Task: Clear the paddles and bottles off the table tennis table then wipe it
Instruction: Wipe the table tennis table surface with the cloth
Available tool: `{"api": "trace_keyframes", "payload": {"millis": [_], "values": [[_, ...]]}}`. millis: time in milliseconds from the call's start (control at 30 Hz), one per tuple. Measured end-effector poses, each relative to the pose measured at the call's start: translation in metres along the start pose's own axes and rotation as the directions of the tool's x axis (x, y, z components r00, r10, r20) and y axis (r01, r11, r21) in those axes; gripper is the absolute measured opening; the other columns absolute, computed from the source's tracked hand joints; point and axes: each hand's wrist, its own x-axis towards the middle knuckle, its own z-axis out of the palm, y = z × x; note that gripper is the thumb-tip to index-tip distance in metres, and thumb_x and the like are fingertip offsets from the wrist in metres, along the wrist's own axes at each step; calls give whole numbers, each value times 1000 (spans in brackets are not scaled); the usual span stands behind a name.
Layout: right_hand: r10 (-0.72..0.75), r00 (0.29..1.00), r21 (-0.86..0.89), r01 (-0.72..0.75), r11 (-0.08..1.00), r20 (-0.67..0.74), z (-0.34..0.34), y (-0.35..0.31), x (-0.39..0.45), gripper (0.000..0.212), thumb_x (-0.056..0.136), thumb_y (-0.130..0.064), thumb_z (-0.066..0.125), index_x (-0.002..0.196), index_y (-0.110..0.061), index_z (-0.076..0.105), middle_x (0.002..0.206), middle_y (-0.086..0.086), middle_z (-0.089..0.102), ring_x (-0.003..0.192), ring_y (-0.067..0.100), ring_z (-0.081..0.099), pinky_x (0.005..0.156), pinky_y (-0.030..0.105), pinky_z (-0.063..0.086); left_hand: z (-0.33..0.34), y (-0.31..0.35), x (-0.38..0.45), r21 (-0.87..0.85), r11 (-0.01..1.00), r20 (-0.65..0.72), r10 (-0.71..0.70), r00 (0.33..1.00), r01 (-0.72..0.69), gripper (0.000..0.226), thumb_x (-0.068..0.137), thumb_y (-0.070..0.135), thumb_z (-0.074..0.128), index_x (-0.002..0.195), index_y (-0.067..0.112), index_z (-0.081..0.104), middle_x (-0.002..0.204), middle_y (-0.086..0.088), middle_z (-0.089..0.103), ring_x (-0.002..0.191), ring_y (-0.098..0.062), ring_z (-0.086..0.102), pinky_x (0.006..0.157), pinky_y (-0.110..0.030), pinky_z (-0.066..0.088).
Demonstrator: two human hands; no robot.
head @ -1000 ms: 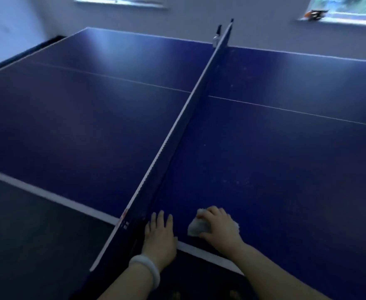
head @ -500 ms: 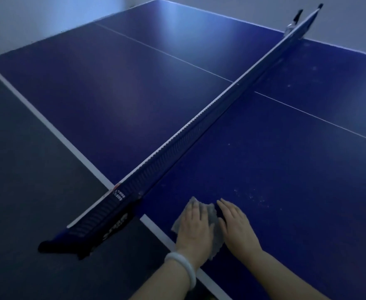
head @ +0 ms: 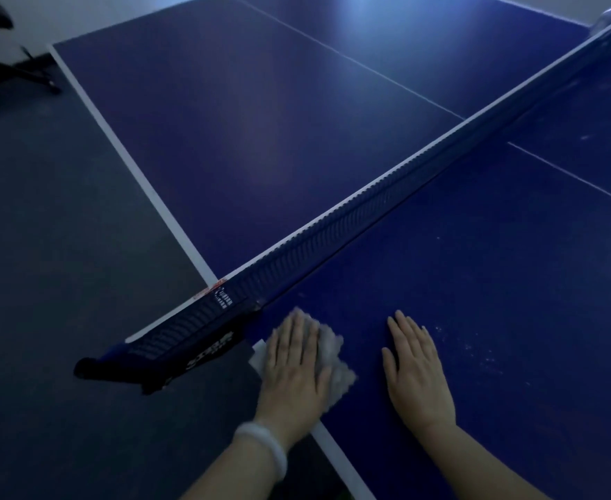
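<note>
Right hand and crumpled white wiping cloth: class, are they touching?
Apart. The head view shows the right hand lying flat on the blue table tennis table, with bare blue surface between it and the crumpled white wiping cloth under the left hand.

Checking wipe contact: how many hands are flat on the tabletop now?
2. Left hand presses the cloth by the net clamp; right hand lies flat on bare table beside it.

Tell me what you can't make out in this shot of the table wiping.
Head view only:
- Crumpled white wipe cloth: mostly hidden under the flat left hand.
- Far end of the dark blue net: cut off by the right edge, its clamp blurred.
- Black legged object on the floor, top left: blurred and cropped, unidentifiable.
- Blue table tennis table: its far parts lie outside the frame.
- Right hand: palm contact hidden.
</note>
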Motion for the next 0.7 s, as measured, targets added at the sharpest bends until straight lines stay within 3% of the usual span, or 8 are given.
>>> {"api": "trace_keyframes", "payload": {"millis": [133,267,367,700], "values": [[16,1000,1,-16,1000,-10,-1,-2,1,64,98,-50,9,154,-22,21,160,-12,9,140,-11,-14,118,18,-12,-2,15,29,-71,979,-55,-194,979,190,66,101,47,15,156,10,11,163,-17,-4,151,-29,-1,120,-50,15],[29,1000,1,-29,1000,7,-5,-1,0,61,101,-50,10,154,-23,19,159,-15,4,134,-18,-26,116,16,-14,-2,26,-24,-82,993,-41,-87,995,84,66,102,46,24,156,10,10,163,-17,-3,151,-30,-1,118,-51,16],[51,999,27,-52,998,18,-6,-4,1,64,96,-49,15,154,-25,19,158,-18,3,134,-18,-25,116,16,-13,2,17,-35,-64,996,-31,-61,998,59,68,101,46,27,156,9,14,163,-17,2,151,-31,5,115,-51,17],[62,998,21,-63,998,9,-5,-6,2,66,94,-53,17,154,-26,21,158,-18,7,137,-14,-18,119,23,-5,-11,-18,95,-35,998,-20,54,998,-54,67,100,50,17,156,14,17,164,-8,7,150,-22,7,122,-38,0]]}}
